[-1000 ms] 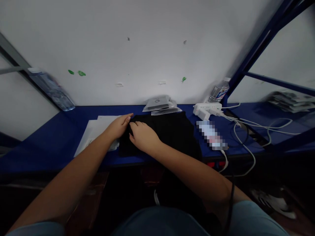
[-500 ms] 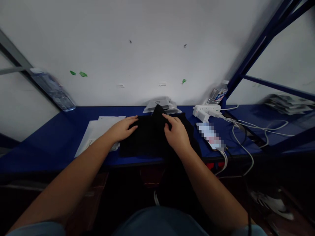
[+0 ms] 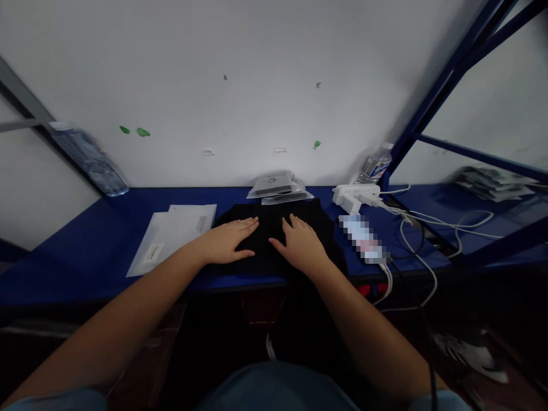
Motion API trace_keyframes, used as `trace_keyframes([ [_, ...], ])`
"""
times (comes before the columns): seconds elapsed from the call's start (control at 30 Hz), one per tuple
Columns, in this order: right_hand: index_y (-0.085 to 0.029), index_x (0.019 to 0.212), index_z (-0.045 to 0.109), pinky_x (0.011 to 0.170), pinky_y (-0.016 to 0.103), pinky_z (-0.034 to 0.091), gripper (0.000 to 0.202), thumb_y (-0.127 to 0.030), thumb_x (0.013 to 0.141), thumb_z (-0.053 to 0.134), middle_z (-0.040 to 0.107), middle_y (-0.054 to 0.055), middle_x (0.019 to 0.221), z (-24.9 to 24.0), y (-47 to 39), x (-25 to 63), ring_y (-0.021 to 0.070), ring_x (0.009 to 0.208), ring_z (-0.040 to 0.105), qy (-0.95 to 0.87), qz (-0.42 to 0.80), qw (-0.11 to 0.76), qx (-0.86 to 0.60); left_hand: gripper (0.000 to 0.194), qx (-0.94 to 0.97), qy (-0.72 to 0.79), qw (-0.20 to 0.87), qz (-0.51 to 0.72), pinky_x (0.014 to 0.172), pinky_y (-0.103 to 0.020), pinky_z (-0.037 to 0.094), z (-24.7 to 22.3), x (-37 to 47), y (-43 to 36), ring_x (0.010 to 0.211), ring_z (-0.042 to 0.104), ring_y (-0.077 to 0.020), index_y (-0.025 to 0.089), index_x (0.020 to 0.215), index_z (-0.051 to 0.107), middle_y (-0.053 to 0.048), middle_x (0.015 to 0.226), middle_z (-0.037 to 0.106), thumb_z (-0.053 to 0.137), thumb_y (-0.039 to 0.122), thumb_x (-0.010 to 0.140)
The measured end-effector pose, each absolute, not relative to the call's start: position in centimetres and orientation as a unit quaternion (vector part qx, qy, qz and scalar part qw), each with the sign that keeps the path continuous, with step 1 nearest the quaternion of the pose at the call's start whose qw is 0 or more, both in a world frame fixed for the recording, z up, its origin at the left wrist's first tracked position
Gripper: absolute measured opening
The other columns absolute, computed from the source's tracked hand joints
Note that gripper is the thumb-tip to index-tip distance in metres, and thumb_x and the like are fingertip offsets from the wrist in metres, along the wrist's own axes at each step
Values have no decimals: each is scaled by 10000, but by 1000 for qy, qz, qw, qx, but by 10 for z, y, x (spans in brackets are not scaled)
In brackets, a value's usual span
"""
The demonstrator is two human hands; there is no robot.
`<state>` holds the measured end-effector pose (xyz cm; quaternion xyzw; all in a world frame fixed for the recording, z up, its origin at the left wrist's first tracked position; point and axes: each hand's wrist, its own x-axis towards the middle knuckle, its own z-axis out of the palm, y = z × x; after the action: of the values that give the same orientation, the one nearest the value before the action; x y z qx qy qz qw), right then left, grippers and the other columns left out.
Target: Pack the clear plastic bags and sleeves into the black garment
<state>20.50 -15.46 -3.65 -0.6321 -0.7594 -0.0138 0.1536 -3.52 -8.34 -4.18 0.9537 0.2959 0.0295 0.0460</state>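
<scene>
A black cloth garment [image 3: 269, 220], its exact kind too dark to make out, lies spread on the blue desk [image 3: 98, 251] and hangs over the front edge on the right. My left hand [image 3: 229, 240] rests on its left part, fingers stretched out and thumb apart. On the right part lies my right hand [image 3: 302, 245], palm down with the fingers spread. Neither hand grips anything. Pale plastic packets [image 3: 171, 234], one bearing a small label, lie left of the cloth.
More flat packets [image 3: 278, 185] are stacked against the wall behind the cloth. To the right are a phone [image 3: 363, 238] on charging cables, a white power strip [image 3: 355, 193] and a bottle [image 3: 377, 162]. A large bottle [image 3: 89, 157] leans at the far left.
My right hand has let go of the raised fold of black cloth, which now lies down. My left hand has slid right and inward over the cloth.
</scene>
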Motion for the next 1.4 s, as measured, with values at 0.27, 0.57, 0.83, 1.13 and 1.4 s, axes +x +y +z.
trace_keyframes([
  [0.27, -93, 1293, 617, 962, 424, 505, 379, -203, 944, 518, 621, 212, 1344, -32, -148, 207, 324, 1192, 614, -756, -48, 132, -639, 734, 954, 299, 19, 9, 1241, -397, 265, -33, -30, -90, 1517, 303, -268, 65, 1558, 332, -184, 1637, 281, 538, 370, 923],
  [0.57, -135, 1255, 655, 981, 351, 490, 384, -141, 929, 452, 690, 144, 1265, -25, -137, 231, 267, 1134, 658, -721, 14, 224, -656, 712, 964, 262, 5, 39, 1215, -373, 339, -27, -29, -97, 1463, 411, -213, 127, 1505, 455, -106, 1596, 400, 460, 101, 794],
  [0.83, -135, 1364, 552, 956, 398, 509, 448, -264, 972, 379, 701, 170, 1238, -35, -134, 262, 311, 1144, 659, -612, 37, 395, -684, 696, 946, 303, 27, 108, 1206, -415, 363, -19, -52, -83, 1427, 464, -199, 252, 1487, 500, 2, 1561, 461, 458, 133, 803],
  [1.13, -46, 1542, 350, 1170, 589, 278, 695, -143, 864, 471, 319, 274, 1583, -40, -152, 276, 410, 1468, 313, -593, -113, 241, -760, 612, 941, 322, 88, 56, 1192, -401, 365, -22, -49, -87, 1434, 456, -245, 206, 1465, 526, -62, 1566, 448, 545, 328, 866],
  [1.4, -174, 1515, 465, 1186, 530, 301, 536, -383, 1028, 387, 379, 171, 1610, -59, -145, 262, 323, 1498, 333, -754, -14, 96, -650, 592, 938, 333, 71, 58, 1242, -395, 248, -36, -42, -85, 1518, 303, -212, 198, 1560, 361, -83, 1637, 321, 381, 428, 1016],
])
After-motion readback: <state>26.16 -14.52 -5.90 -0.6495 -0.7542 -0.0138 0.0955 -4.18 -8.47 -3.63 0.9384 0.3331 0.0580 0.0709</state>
